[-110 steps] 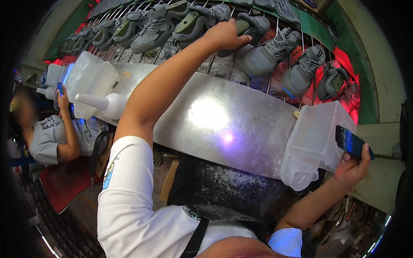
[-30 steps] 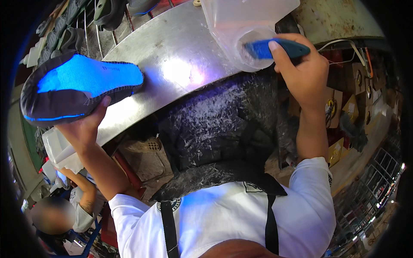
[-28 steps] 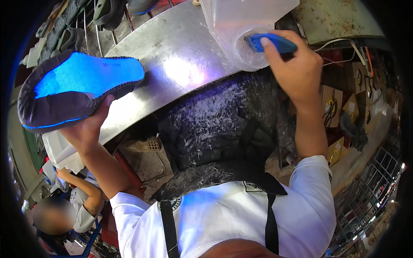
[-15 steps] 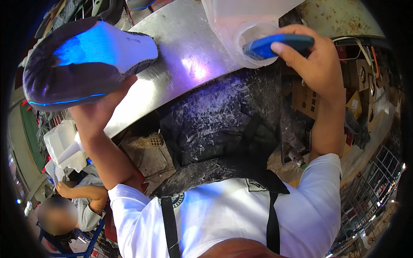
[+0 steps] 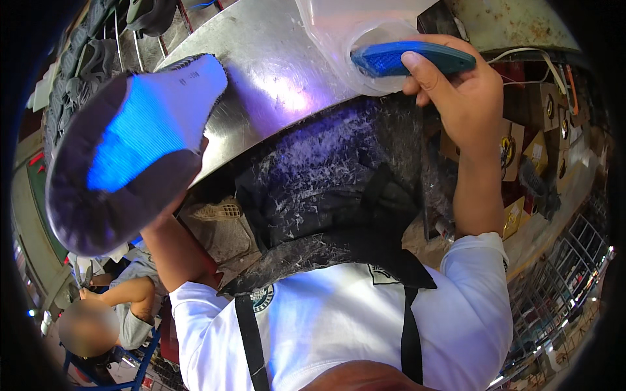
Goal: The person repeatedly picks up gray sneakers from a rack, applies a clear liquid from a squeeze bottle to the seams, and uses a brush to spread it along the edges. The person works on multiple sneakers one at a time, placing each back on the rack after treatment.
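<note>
My left hand [image 5: 164,218] grips a dark grey shoe upper [image 5: 120,166] from beneath, so most of its fingers are hidden. The upper's wide end points down and left. Its pale, ribbed middle is lit bright blue. On the right, my right hand [image 5: 460,85] is closed around a flat blue brush [image 5: 417,58], thumb on top. The brush lies across the mouth of a translucent plastic container [image 5: 355,75]; its bristles are hard to make out.
Beneath the container runs a shiny metal tabletop [image 5: 254,55]. Several grey shoes [image 5: 91,62] hang on a rack at the upper left. Another person [image 5: 130,296] sits at the lower left. Cardboard boxes [image 5: 515,146] stand at the right, above a wire rack [image 5: 561,274].
The upper has turned in my left hand's hold, its wide end swinging down toward me. My right hand and the brush have shifted slightly left, still at the container's mouth.
</note>
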Demonstrator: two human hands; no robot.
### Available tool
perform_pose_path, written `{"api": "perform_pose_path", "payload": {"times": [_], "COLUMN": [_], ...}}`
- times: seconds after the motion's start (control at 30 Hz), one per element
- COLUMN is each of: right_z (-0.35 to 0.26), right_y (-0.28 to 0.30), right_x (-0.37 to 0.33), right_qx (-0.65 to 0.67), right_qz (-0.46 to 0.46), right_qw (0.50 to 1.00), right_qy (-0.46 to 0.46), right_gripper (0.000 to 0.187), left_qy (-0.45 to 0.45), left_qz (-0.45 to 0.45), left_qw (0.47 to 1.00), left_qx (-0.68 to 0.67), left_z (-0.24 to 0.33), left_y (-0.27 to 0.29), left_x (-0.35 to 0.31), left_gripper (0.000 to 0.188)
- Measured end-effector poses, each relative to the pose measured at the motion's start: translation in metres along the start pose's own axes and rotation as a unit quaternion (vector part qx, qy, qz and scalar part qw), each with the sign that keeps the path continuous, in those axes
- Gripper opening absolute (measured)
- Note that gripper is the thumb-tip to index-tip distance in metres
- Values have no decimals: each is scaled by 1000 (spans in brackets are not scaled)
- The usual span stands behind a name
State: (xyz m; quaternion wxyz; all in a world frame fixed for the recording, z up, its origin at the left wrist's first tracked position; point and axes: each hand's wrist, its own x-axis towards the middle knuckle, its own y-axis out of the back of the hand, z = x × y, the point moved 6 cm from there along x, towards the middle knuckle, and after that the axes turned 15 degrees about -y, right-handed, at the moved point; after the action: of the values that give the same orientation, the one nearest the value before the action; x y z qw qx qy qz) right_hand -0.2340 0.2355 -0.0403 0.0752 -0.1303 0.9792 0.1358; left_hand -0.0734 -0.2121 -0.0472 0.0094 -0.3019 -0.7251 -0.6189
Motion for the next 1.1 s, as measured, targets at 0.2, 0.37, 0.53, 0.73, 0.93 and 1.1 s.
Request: {"api": "perform_pose_path", "payload": {"times": [0.2,0.37,0.53,0.73,0.93,1.1], "right_z": [8,47,63,63,45,12], "right_y": [18,32,-4,-169,-178,-139], "right_x": [20,10,-35,-53,-69,-81], "right_qx": [-35,243,309,582,397,238], "right_qz": [-153,-77,-105,-235,-203,-372], "right_qw": [987,937,933,739,893,895], "right_qy": [-29,-238,-152,-245,-54,58], "right_gripper": [22,31,35,37,35,40], "left_qy": [264,296,175,33,-8,-29], "left_qz": [183,223,182,279,235,280], "left_qw": [887,830,916,955,967,954], "left_qx": [-331,-416,-312,-92,-99,-106], "left_z": [48,90,108,141,147,146], "left_y": [44,40,17,-6,7,6], "left_x": [0,-9,-12,-12,-4,0], "left_gripper": [67,67,61,73,90,85]}}
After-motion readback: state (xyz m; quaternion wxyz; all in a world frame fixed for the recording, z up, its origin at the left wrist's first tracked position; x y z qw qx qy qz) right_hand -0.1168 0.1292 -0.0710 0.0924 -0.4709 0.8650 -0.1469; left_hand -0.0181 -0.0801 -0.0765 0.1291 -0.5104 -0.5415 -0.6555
